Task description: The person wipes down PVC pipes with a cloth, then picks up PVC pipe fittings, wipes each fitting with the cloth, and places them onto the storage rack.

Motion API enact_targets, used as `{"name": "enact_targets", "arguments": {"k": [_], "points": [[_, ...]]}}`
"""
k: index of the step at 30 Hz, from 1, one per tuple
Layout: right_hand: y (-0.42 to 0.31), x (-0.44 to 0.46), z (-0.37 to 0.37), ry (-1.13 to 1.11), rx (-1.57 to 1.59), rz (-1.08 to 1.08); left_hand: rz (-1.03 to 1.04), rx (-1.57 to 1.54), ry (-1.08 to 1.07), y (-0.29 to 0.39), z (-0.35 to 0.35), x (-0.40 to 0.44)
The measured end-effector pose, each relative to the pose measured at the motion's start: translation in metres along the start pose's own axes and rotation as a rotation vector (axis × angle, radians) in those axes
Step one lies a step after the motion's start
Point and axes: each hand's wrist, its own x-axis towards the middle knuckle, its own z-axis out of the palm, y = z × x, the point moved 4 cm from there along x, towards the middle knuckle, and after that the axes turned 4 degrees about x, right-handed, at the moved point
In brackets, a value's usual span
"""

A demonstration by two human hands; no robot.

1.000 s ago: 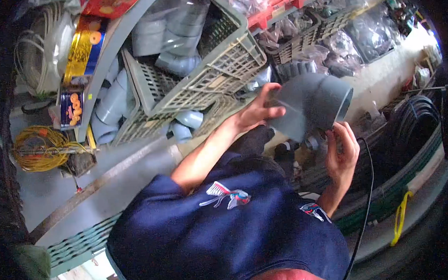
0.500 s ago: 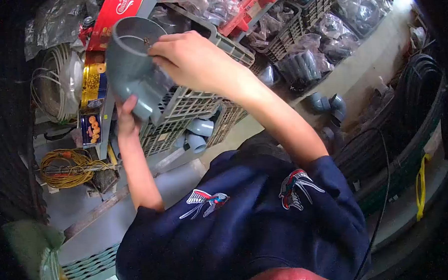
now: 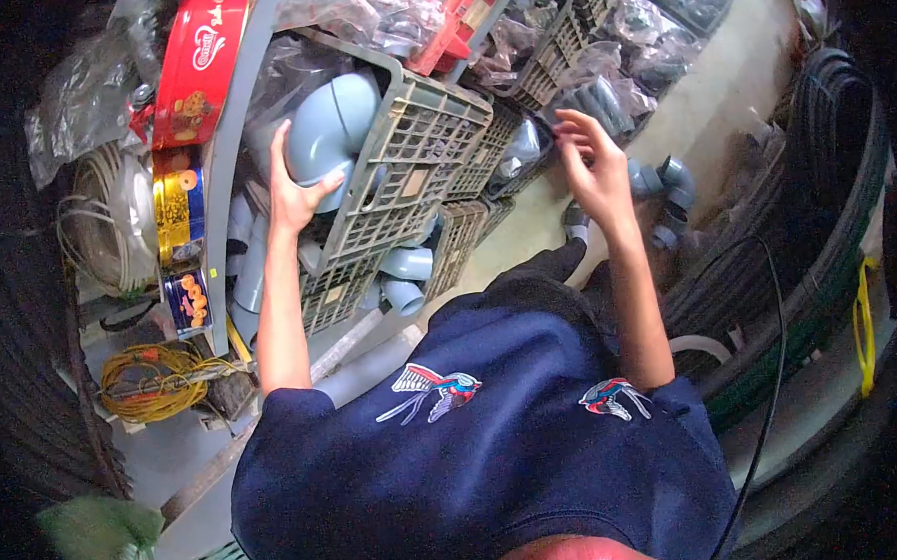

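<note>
A large grey plastic pipe elbow (image 3: pixel 330 125) sits at the mouth of a grey slatted crate (image 3: pixel 417 141). My left hand (image 3: pixel 300 191) grips its lower left side, thumb and fingers spread around the curve. Clear plastic bags lie behind the elbow in the crate. Away to the right, my right hand (image 3: pixel 596 168) is raised over the floor with its fingers loosely bent and apart, holding nothing. More grey pipe fittings (image 3: pixel 405 264) show below the crate.
Round and boxed tins, a red one (image 3: pixel 199 71) among them, line the shelf at left, above a coil of yellow cord (image 3: pixel 148 381). Further crates with bagged fittings stand beyond. Loose elbows (image 3: pixel 675 185) lie on the floor near black hose coils (image 3: pixel 844 163).
The elbow has turned over and gone down into the crate mouth with my left hand on it. My right hand has left the elbow's opening and swung right.
</note>
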Motion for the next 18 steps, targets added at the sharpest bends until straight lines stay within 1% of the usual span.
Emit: {"name": "enact_targets", "arguments": {"k": [1,3,4,5,6,8,10,12,13,14,15,16,17,18], "points": [[0.012,-0.008,-0.011,0.002,-0.016,0.084,0.028,0.047,-0.014,-0.003,0.006,0.003],[0.028,-0.023,-0.030,0.006,-0.059,0.168,0.052,0.083,-0.038,-0.009,0.021,0.005],[0.035,-0.029,-0.038,0.003,-0.051,0.224,-0.009,0.101,-0.069,-0.022,0.031,0.005],[0.044,-0.033,-0.045,-0.007,-0.091,0.232,-0.066,0.121,-0.103,-0.026,0.038,0.008],[0.051,-0.038,-0.051,0.004,-0.097,0.237,-0.060,0.114,-0.112,-0.028,0.042,0.010],[0.064,-0.048,-0.063,0.049,-0.115,0.236,-0.202,0.158,-0.218,-0.035,0.051,0.007],[0.079,-0.054,-0.072,0.075,-0.092,0.263,-0.176,0.175,-0.232,-0.035,0.055,0.007],[0.079,-0.060,-0.078,0.088,-0.116,0.306,-0.245,0.298,-0.244,-0.025,0.056,0.003],[0.080,-0.060,-0.080,0.085,-0.119,0.305,-0.331,0.208,-0.321,-0.018,0.059,0.004],[0.084,-0.062,-0.081,0.093,-0.112,0.314,-0.334,0.206,-0.318,-0.029,0.062,0.004],[0.087,-0.063,-0.081,0.104,-0.103,0.322,-0.285,0.158,-0.317,-0.050,0.069,0.006],[0.091,-0.063,-0.082,0.116,-0.096,0.330,-0.235,0.110,-0.315,-0.079,0.080,0.008],[0.095,-0.064,-0.082,0.118,-0.099,0.328,-0.099,-0.030,-0.286,-0.126,0.095,0.006],[0.101,-0.064,-0.082,0.108,-0.089,0.332,-0.097,-0.032,-0.286,-0.142,0.109,0.007]]}}
